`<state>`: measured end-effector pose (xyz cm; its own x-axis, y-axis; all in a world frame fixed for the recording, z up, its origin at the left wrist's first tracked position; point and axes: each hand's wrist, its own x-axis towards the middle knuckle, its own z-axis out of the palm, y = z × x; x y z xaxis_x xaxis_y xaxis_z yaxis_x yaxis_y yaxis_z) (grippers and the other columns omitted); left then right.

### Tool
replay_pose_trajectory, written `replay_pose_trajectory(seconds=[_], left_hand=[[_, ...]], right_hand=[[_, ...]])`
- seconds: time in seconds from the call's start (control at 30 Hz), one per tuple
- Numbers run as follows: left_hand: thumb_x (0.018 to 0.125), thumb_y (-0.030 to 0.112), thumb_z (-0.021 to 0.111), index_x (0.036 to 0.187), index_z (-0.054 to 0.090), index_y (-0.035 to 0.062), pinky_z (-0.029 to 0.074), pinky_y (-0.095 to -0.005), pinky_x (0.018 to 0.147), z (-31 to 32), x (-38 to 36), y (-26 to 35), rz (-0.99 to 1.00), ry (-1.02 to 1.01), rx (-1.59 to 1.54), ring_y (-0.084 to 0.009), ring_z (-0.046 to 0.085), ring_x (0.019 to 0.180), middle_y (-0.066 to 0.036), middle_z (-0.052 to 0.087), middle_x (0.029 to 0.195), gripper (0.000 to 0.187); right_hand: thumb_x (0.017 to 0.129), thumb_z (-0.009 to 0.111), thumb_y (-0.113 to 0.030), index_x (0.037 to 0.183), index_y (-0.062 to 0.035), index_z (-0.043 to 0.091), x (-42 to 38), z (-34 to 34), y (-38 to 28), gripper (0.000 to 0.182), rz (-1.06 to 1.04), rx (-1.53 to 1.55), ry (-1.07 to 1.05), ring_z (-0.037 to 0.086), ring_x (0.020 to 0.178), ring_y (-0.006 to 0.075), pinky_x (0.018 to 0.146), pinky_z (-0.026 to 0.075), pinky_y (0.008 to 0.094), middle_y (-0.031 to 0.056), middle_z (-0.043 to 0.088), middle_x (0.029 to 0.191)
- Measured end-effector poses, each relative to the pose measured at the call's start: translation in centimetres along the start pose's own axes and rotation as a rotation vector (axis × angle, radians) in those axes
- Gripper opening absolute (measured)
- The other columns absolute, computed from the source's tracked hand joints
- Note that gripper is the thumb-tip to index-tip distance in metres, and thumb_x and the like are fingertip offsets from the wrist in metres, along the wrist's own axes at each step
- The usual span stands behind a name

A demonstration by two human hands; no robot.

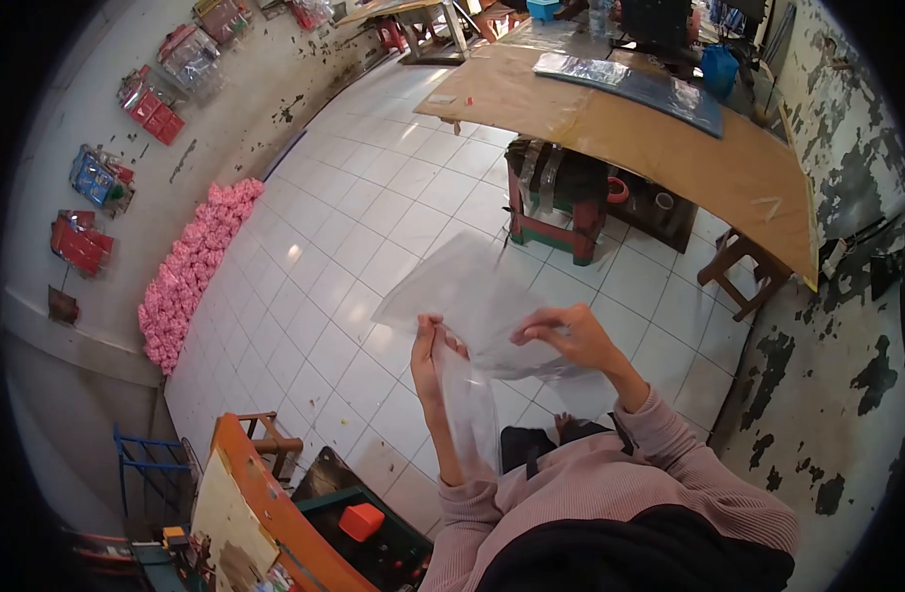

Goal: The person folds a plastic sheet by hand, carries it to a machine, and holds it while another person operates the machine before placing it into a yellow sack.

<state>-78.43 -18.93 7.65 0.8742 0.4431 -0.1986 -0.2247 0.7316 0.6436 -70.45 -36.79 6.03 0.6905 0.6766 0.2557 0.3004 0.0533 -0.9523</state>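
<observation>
There is just the one camera, worn on the person's head, looking steeply down and forward through a very wide lens that bends the room into a dark-edged circle. It sits close above the left hand (pixel 430 367) and right hand (pixel 569 335), while the white tiled floor (pixel 373 207) and the long board table (pixel 669 138) stretch away ahead.

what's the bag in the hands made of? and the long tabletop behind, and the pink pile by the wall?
Bag: thin clear plastic film, probably; floor tiles show through it and it creases softly between the left hand and right hand.
Tabletop: looks like brown board, hardboard or plywood; flat matte sheet with a thin edge.
Pink pile: too small to tell; lumpy, soft-looking pieces.
</observation>
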Motion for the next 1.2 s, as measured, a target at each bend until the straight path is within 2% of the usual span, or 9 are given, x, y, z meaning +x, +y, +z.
replay_pose_trajectory(seconds=[0.13, 0.4, 0.43, 0.53, 0.57, 0.6, 0.7, 0.97, 1.2], left_hand=[[0.094, 0.026, 0.035, 0.091, 0.047, 0.0049, 0.018, -0.0194, 0.033, 0.5, 8.4, -0.9, -0.048, -0.349, -0.339, -0.0058, 0.021, 0.033, 0.004, 0.028, 0.043, 0.024], [0.093, 0.021, 0.039, 0.070, 0.046, 0.0095, 0.015, -0.0186, 0.031, 4.9, 24.0, -1.0, -0.216, -0.377, -0.887, -0.0044, 0.017, 0.032, 0.006, 0.026, 0.039, 0.027], [0.093, 0.019, 0.038, 0.072, 0.048, 0.0086, 0.015, -0.0189, 0.032, 5.0, 26.1, -0.7, -0.208, -0.557, -0.846, -0.0046, 0.018, 0.032, 0.005, 0.025, 0.038, 0.026], [0.094, 0.019, 0.037, 0.082, 0.052, 0.0050, 0.015, -0.0197, 0.031, 6.2, 30.5, 2.3, -0.291, -0.394, -0.319, -0.0047, 0.018, 0.032, 0.005, 0.024, 0.038, 0.023], [0.094, 0.018, 0.036, 0.093, 0.052, 0.0021, 0.016, -0.0198, 0.031, 5.4, 32.8, 2.9, -0.198, -0.416, -0.046, -0.0041, 0.018, 0.032, 0.006, 0.023, 0.040, 0.023], [0.093, 0.018, 0.038, 0.095, 0.051, 0.0015, 0.018, -0.0196, 0.032, 5.8, 33.9, 3.2, -0.097, -0.189, 0.191, -0.0039, 0.020, 0.033, 0.005, 0.025, 0.044, 0.021], [0.089, 0.029, 0.048, 0.093, 0.052, 0.0071, 0.027, -0.0154, 0.043, 6.5, 38.5, 3.2, -0.079, -0.084, 0.407, -0.0004, 0.031, 0.047, 0.008, 0.032, 0.056, 0.022], [0.088, 0.032, 0.049, 0.083, 0.056, 0.0063, 0.028, -0.0176, 0.047, 14.0, 49.7, -0.1, -0.181, -0.638, 0.174, -0.0022, 0.033, 0.051, 0.006, 0.037, 0.057, 0.027], [0.087, 0.026, 0.051, 0.079, 0.054, 0.0073, 0.036, -0.0182, 0.051, 19.7, 57.0, -3.3, 0.045, -0.385, 0.444, -0.0076, 0.046, 0.058, 0.002, 0.045, 0.063, 0.020]], right_hand=[[0.088, 0.050, -0.017, 0.078, -0.0001, 0.058, 5.3, -1.5, 1.4, 0.021, 0.097, 0.144, 0.122, 0.060, 0.055, 0.0116, 0.053, 0.045, 0.0212, 0.0045, 0.061, 0.061], [0.089, 0.046, -0.019, 0.069, -0.0009, 0.052, 16.4, -1.5, 3.3, 0.028, 0.183, -0.036, 0.511, 0.046, 0.045, 0.0100, 0.044, 0.036, 0.0276, 0.0048, 0.041, 0.049], [0.088, 0.046, -0.018, 0.072, -0.0013, 0.052, 17.5, -2.3, 2.8, 0.023, 0.145, -0.094, 0.482, 0.052, 0.048, 0.0167, 0.046, 0.036, 0.0320, 0.0097, 0.043, 0.050], [0.087, 0.048, -0.022, 0.076, -0.0028, 0.053, 20.1, -5.8, 2.5, 0.023, -0.039, -0.396, 0.609, 0.053, 0.049, 0.0278, 0.046, 0.037, 0.0357, 0.0133, 0.047, 0.051], [0.086, 0.050, -0.027, 0.078, -0.0051, 0.053, 20.2, -7.6, 1.7, 0.023, 0.113, -0.578, 0.508, 0.050, 0.053, 0.0344, 0.045, 0.038, 0.0375, 0.0150, 0.050, 0.055], [0.086, 0.050, -0.028, 0.078, -0.0057, 0.054, 20.7, -9.0, 1.7, 0.024, 0.128, -0.678, 0.488, 0.050, 0.051, 0.0341, 0.045, 0.039, 0.0374, 0.0146, 0.050, 0.055], [0.085, 0.050, -0.030, 0.078, -0.0078, 0.057, 21.9, -11.4, 2.4, 0.025, 0.205, -0.800, 0.449, 0.051, 0.048, 0.0326, 0.043, 0.040, 0.0365, 0.0138, 0.052, 0.055], [0.086, 0.049, -0.027, 0.077, -0.0039, 0.060, 26.4, -19.3, 3.9, 0.027, 0.320, -0.656, 0.571, 0.051, 0.050, 0.0287, 0.049, 0.039, 0.0346, 0.0155, 0.053, 0.058], [0.084, 0.051, -0.022, 0.075, 0.0000, 0.058, 29.9, -29.6, 4.4, 0.024, 0.406, -0.599, 0.448, 0.045, 0.048, 0.0131, 0.048, 0.038, 0.0266, 0.0075, 0.049, 0.053]])
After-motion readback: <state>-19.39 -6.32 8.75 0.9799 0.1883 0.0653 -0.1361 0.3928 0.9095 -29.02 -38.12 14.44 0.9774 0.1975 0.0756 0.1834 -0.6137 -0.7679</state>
